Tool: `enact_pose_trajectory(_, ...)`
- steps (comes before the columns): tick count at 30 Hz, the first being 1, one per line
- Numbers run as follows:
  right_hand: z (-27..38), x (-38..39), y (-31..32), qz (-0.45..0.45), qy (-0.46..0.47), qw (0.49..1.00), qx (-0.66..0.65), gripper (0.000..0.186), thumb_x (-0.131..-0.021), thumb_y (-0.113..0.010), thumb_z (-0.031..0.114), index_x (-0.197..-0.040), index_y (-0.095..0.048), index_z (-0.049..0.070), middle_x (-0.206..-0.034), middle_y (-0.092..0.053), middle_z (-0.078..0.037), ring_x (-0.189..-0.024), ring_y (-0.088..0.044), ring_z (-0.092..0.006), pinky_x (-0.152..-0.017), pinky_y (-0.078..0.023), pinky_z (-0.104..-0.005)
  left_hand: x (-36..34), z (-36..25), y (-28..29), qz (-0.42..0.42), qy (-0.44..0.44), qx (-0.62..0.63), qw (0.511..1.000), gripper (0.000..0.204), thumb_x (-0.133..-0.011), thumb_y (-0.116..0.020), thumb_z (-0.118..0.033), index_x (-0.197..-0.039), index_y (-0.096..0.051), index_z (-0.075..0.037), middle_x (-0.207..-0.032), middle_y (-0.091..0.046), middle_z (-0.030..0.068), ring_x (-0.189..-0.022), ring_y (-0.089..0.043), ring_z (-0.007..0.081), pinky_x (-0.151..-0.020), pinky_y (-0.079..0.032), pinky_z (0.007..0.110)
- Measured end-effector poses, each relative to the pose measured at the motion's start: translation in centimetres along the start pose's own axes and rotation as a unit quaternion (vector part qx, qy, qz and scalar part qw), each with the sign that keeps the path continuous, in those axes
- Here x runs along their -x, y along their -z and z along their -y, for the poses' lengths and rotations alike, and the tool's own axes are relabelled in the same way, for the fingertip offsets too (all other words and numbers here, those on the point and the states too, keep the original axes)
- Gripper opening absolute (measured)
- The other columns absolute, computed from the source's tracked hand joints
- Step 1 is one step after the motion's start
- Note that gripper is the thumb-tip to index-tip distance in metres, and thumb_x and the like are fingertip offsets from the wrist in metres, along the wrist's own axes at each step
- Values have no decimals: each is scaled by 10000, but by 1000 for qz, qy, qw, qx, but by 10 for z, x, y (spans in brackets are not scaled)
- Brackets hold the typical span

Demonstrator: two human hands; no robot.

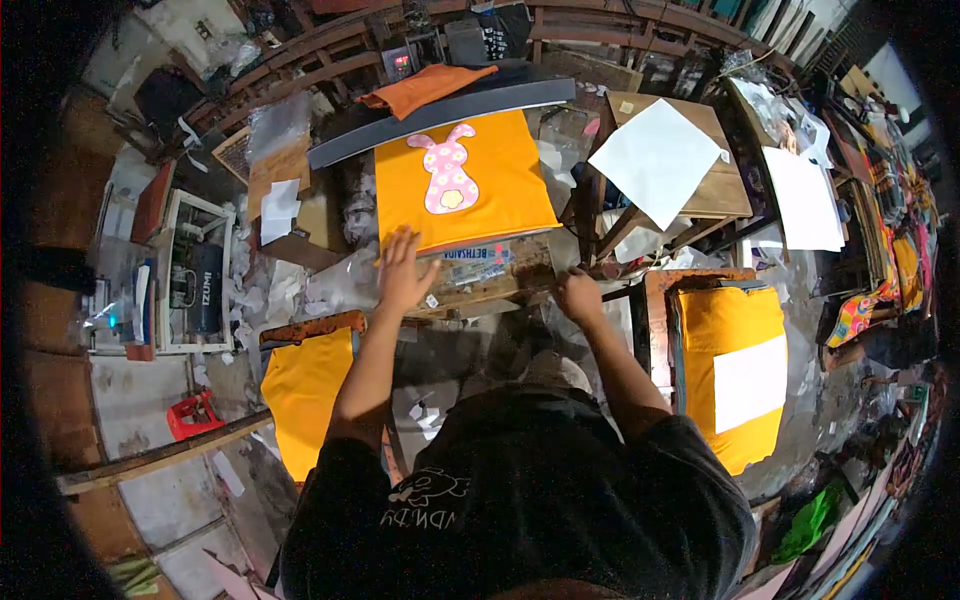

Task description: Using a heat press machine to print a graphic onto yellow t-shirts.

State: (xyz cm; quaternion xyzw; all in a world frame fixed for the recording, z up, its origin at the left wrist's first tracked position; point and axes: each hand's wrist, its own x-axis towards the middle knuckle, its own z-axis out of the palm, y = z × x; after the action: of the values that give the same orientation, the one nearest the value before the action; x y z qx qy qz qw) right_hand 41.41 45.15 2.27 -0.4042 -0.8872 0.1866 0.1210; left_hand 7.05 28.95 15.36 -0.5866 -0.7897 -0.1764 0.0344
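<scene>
In front of me a yellow-orange fabric piece (510, 185) lies flat on a board, bearing a pink, flower-patterned rabbit print (447, 175). My left hand (403, 272) rests its spread fingers on the near left corner of this fabric. Right of the fabric's near edge, my right hand (577, 296) is closed in a fist; whatever may be inside it is hidden. A long dark grey plate of a press (450, 122) stands just behind the rabbit print, with an orange cloth (425, 90) draped over it.
A stack of yellow fabric (745, 315) with a white sheet on it sits at my right; more yellow fabric (305, 400) hangs over a stand at my left. White paper (655, 165) lies on a wooden table (725, 190). A red plastic crate (195, 415) and scraps litter the floor.
</scene>
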Motion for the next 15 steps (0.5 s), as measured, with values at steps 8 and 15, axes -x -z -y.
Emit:
enact_pose_trajectory(8,136,-102,61,-54,218,974,-12,603,-848,-634,387,-1350,-465,99,-1465,-372,-120,-1359,-345,-304,-1083,-285,-511,16,-38,-7,97,15,-56,994,526,-923,-544,-475,-1296,-559,-104,-1457,-392,105,-1356,-354,277,-1151,-191,456)
enact_pose_trajectory(15,105,-55,53,161,269,943,115,455,-839,-615,384,-1156,-589,59,-1315,-496,-209,-1235,-476,-341,-1124,-197,-583,9,-62,-4,-27,-2,56,998,243,-862,-647,-247,-973,-629,-32,-1073,-558,136,-1042,-542,331,-968,-386,487)
